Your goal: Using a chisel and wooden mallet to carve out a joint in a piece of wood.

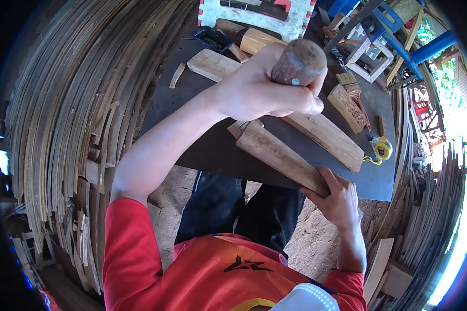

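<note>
My left hand [259,96] is closed round a thick, upright wooden cylinder [298,59], seen end-on with a worn top, held above the work. My right hand [332,189] grips the near end of a long, narrow wooden piece [275,155], which slants across the front of the dark tabletop [202,155]. At that piece's far end a small pale piece [237,129] shows under my left hand; what the cylinder's lower end touches is hidden. A wider wooden board [332,142] lies just behind the held piece.
A yellow tape measure [382,149], wooden blocks [346,107], a brush [353,88], a pale board [207,65] and a dark tool [213,39] lie on the table. Blue metal tools [399,41] crowd the back right. Stacked timber strips [67,129] stand along both sides.
</note>
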### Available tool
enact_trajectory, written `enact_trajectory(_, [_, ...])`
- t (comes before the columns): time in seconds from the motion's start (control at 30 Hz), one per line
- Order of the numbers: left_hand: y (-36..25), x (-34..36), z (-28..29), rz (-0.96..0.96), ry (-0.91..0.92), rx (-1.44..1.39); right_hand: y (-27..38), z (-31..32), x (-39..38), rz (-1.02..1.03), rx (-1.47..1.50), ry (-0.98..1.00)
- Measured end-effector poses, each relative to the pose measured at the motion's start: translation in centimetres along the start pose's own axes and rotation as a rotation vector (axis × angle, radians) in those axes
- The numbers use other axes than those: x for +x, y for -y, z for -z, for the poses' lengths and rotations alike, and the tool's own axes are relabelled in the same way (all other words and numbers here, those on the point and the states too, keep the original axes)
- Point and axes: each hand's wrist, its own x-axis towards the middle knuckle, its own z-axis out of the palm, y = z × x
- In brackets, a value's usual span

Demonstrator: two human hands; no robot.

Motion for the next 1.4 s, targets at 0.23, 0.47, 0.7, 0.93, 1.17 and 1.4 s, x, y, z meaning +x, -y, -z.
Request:
enact_trajectory(0.23, [-0.6,0.0,2.1,-0.036,0.001,-0.067,0.5,0.4,0.5,-0.115,0.056,0.167])
enact_trajectory(0.47, [0.0,-1.1,8.3,-0.147,-0.456,-0.463,0.1,0.0,0.4,-0.1,0.055,0.132])
enact_trajectory(0.7, [-4.4,-2.5,9.0,-0.325,-0.476,-0.371,-1.3,0.1,0.5,-0.096,0.259,0.186])
enact_trajectory(0.93, [-3.0,-1.6,4.1,-0.218,-0.273,-0.095,-3.7,-0.6,-0.2,-0.487,1.07,0.074])
enact_trajectory(1.17, [-1.4,-1.1,3.7,-0.155,-0.085,-0.061,-4.8,-1.3,-0.2,-0.562,1.17,0.061])
enact_trajectory(1.4, [-1.0,-0.8,3.5,-0.133,-0.015,-0.038,-4.7,-0.8,0.2,-0.525,1.172,0.116])
